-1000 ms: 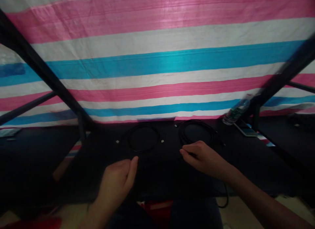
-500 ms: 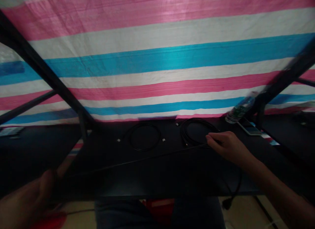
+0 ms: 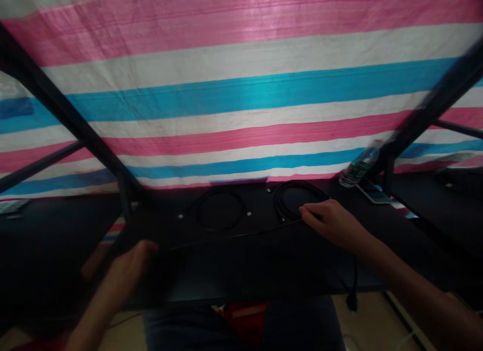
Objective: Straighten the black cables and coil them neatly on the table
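A black cable (image 3: 241,235) runs between my two hands above the dark table. My right hand (image 3: 325,217) is closed on it, just in front of a coiled black cable (image 3: 277,202). From below that hand the cable's tail drops over the table's front edge to a black plug (image 3: 351,301). At the left, my left hand (image 3: 132,263) is closed around the cable's other stretch; it is somewhat blurred. Between and beyond the hands lies another looped black cable (image 3: 198,217) with light connectors at its ends.
A clear plastic bottle (image 3: 356,171) lies tilted against the right black frame leg (image 3: 388,172), beside a phone (image 3: 373,191). Striped sheeting (image 3: 241,99) hangs behind the table (image 3: 226,285). A left frame bar (image 3: 86,129) slants down to the tabletop. A keyboard-like object (image 3: 13,206) sits far left.
My left hand has moved right and up, closer to my right hand. My right hand has shifted slightly left. The hanging plug has swung a little.
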A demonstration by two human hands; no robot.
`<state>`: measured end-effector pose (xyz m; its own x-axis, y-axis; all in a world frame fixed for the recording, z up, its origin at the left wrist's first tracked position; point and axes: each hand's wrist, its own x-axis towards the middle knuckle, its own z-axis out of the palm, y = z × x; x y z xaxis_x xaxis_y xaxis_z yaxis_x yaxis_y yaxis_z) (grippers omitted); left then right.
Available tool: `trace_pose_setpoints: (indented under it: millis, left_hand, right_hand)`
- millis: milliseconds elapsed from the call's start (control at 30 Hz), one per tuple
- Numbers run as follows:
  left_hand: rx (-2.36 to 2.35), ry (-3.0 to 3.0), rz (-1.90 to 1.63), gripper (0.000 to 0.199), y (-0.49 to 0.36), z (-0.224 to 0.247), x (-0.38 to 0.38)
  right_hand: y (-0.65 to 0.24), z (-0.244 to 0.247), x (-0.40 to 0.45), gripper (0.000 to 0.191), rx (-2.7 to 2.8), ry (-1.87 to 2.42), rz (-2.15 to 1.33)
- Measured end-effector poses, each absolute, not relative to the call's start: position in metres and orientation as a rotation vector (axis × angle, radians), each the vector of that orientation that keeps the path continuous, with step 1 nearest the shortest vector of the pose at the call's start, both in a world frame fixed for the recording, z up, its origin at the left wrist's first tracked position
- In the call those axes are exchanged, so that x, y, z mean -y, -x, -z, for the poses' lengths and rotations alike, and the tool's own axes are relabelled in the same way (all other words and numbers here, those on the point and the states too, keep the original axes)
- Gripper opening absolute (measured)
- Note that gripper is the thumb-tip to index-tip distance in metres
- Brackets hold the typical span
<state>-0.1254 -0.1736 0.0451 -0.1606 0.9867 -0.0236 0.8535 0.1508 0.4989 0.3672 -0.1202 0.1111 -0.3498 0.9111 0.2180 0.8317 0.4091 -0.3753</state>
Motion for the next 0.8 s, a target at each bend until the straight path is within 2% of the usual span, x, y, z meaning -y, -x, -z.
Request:
trace_pose_setpoints:
  millis: [167,300,400,533,667,800]
  left_hand:
    - [-1.597,-1.816,-0.65,0.053,-0.005,-0.071,0.164]
    - [-1.558,-2.095,-0.703,0.054,-0.056,-0.085,0.163]
    - [-1.688,-2.204,-0.751,0.053,-0.04,-0.087,0.159]
    - [-1.94,-2.111,-0.779,0.049,0.026,-0.081,0.156]
    - [-2.146,-2.03,-0.659,0.044,0.083,-0.074,0.164]
    - [-2.173,-1.965,-0.554,0.039,0.104,-0.066,0.172]
  right_hand:
    - [-0.329,-0.119,0.122,0.042,2.394,1.361,-0.203]
    - [-0.322,-0.124,0.12,0.039,2.42,1.317,-0.164]
    - [-0.344,-0.126,0.117,0.037,2.429,1.332,-0.292]
    - [-0.39,-0.12,0.114,0.037,2.299,1.493,-0.367]
    - [-0.416,-0.109,0.112,0.038,2.302,1.544,-0.297]
    - [-0.413,-0.097,0.103,0.04,2.43,1.546,-0.1]
